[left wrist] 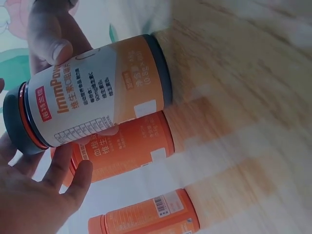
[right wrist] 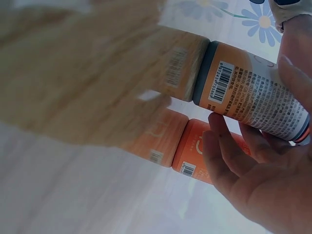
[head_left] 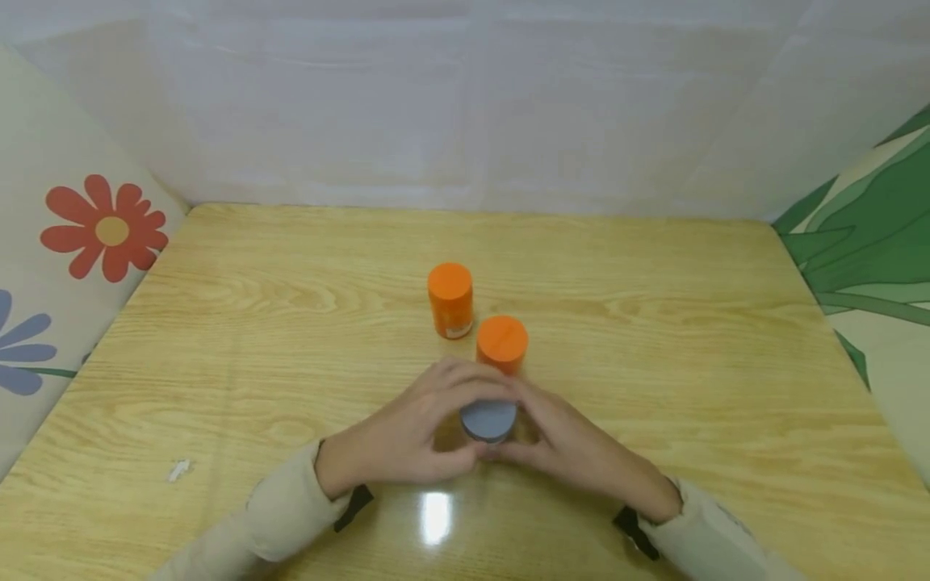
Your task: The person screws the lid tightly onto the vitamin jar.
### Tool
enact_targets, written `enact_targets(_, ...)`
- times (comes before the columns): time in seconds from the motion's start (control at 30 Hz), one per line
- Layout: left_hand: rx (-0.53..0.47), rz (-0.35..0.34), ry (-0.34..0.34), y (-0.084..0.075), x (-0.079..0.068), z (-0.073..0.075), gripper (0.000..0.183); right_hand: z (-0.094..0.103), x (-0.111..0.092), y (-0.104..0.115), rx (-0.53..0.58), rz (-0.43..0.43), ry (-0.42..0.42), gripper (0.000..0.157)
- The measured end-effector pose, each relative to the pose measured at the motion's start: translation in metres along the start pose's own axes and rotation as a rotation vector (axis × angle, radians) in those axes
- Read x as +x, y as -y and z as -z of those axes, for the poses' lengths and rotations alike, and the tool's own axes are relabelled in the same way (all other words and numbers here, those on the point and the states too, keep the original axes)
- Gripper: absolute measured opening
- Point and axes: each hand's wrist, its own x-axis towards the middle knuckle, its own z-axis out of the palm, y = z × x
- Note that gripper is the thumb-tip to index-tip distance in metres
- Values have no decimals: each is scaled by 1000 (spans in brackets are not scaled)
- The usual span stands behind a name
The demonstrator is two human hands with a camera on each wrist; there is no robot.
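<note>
A vitamin bottle [head_left: 488, 420] with a dark grey lid and an orange-and-white label stands upright near the front of the table, between both hands. My left hand [head_left: 407, 428] holds it around the lid end, fingers curving behind and thumb in front. From the other side my right hand [head_left: 574, 440] holds it too; in the right wrist view its fingers [right wrist: 234, 151] lie along the far side of the label. The fingers of both hands meet behind the lid. Just beyond stands an orange bottle [head_left: 501, 343], its lower part hidden by the hands.
A second orange bottle [head_left: 450, 300] stands farther back and slightly left. A small white scrap [head_left: 178, 470] lies on the wood-grain table [head_left: 291, 355] at left. A pale wall [head_left: 465, 105] closes off the back, with printed flower and leaf panels at the sides.
</note>
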Motion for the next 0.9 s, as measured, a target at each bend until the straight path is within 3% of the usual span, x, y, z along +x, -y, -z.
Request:
enact_targets(0.13, 48, -4, -65, 2, 0, -2, 64, 1, 0, -1, -27, 5, 7, 81)
enact_targets(0.23, 101, 39, -125, 3, 1, -4, 76, 1, 0, -2, -28, 8, 11, 76)
enact_targets(0.33, 105, 97, -142, 4, 1, -6, 79, 1, 1, -3, -11, 12, 14, 71)
enact_targets(0.43, 51, 136, -133, 4, 1, -8, 73, 1, 1, -3, -6, 11, 12, 69)
enact_targets(0.7, -218, 191, -50, 4, -3, -7, 61, 1, 1, 0, 23, -27, 20, 76)
enact_targets(0.9, -240, 185, -17, 4, -4, -8, 73, 1, 1, 0, 9, -25, 22, 80)
